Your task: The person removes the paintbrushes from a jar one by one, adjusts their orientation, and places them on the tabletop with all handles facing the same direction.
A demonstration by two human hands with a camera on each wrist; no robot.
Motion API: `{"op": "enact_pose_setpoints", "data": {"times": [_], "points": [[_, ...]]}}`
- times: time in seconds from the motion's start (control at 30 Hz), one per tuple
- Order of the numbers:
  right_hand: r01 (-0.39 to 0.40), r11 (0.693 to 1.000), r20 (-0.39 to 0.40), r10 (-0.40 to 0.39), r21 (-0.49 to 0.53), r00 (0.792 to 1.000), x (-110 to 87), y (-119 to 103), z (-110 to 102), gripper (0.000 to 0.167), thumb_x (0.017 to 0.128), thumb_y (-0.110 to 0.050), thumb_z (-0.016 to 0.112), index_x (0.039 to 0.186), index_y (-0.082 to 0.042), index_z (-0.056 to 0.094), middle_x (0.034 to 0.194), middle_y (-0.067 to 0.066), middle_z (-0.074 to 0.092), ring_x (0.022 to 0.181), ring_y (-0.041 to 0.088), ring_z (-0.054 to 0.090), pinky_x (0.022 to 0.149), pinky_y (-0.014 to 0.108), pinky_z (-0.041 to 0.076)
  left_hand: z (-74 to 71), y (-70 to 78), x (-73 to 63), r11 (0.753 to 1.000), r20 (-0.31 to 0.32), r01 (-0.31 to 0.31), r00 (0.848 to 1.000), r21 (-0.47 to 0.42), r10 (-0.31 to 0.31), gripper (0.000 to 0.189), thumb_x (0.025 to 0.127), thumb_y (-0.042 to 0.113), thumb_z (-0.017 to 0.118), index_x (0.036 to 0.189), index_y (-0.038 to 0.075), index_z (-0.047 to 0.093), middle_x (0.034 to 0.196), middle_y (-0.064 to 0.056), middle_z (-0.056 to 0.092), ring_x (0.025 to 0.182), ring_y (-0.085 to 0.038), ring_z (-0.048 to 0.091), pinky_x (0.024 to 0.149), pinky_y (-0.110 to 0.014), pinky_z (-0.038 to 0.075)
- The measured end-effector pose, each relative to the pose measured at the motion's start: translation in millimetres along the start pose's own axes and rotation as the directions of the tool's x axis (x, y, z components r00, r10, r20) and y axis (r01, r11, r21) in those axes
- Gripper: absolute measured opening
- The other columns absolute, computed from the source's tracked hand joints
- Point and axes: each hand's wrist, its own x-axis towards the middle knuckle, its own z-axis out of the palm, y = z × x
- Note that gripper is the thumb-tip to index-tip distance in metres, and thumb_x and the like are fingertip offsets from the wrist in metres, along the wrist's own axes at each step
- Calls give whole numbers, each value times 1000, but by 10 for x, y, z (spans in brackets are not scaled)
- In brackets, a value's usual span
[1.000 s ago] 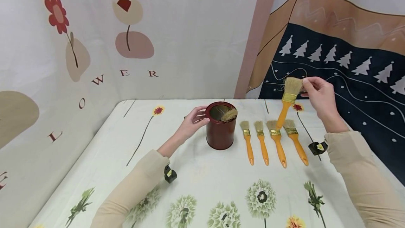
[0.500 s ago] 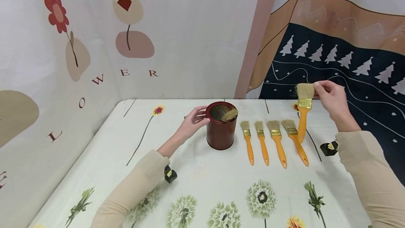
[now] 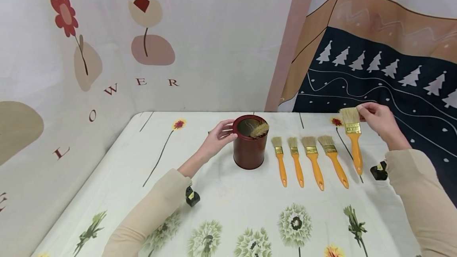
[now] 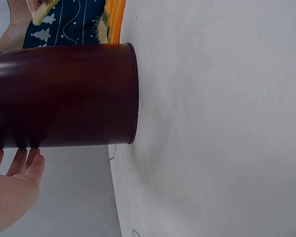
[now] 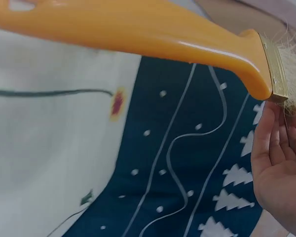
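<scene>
A dark red tin can stands upright and open-topped on the table. A bristle tuft leans over its right rim, the part below hidden inside. My left hand touches the can's left side near the rim with its fingertips; in the left wrist view, these fingers meet the wall without wrapping round it. My right hand pinches a paintbrush by the edge of its bristles, its orange handle hanging down, right of a row of several similar paintbrushes. Its gold ferrule shows in the right wrist view.
The row of brushes lies between the can and the held brush, bristles toward the back. A white floral cloth covers the table. Behind it hang a pale printed curtain and a dark tree-patterned cloth.
My right hand has carried the paintbrush rightward and down, from above the row to its right end, and the handle has swung to point down and slightly right. My left hand and the can stay put.
</scene>
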Motion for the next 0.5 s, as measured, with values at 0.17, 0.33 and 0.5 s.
{"op": "enact_pose_setpoints", "data": {"times": [0.17,0.33,0.5], "points": [[-61,997,-2,61,-48,998,463,990,49,48,87,-48,44,108,-6,54,98,9,54,78,18,54,57,30,49,-3,-10,4,1000,-1,-3,1000,5,3,49,87,9,56,131,2,36,125,-17,43,114,-28,41,91,-34,39],[-61,985,-13,59,-163,998,641,1558,142,60,84,-60,33,111,-9,51,101,10,52,82,23,54,70,30,47,-6,-20,8,1000,-3,0,1000,6,0,49,87,9,57,131,2,36,125,-17,43,114,-28,41,91,-34,39],[-86,982,15,90,-171,996,548,1559,209,66,83,-62,30,113,-6,48,101,14,50,85,29,49,77,46,43,-8,-28,10,1000,-1,-1,1000,9,1,49,87,10,56,131,2,35,126,-17,43,115,-28,41,91,-34,39]]}}
